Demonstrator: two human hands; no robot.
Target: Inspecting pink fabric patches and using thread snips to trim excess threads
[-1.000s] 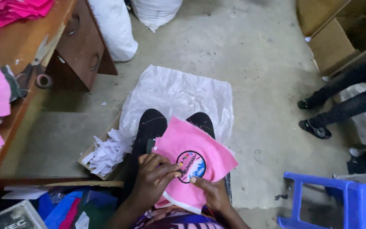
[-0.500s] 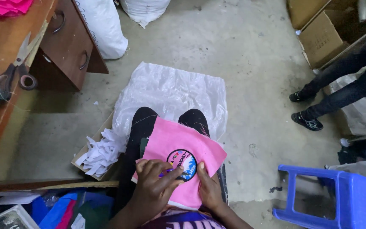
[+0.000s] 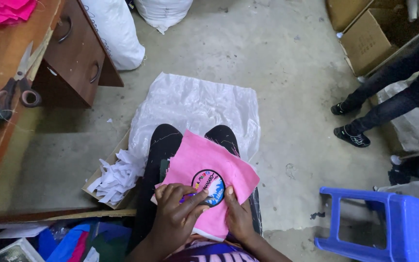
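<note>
- I see the left hand pressing flat on the pink cloth, fingers spread over the round patch (nothing clenched, just holding it down).
- The right hand pinches the cloth's lower edge, thumb up beside the patch.
- The cloth lies on the lap, its top corner jutting past the knees.
- Beyond the hands a white sack covers the floor; bare concrete past it gives room.
- Left of the left hand, a box of white scraps sits close.
- Right of the right hand, a blue stool stands well apart.
</note>
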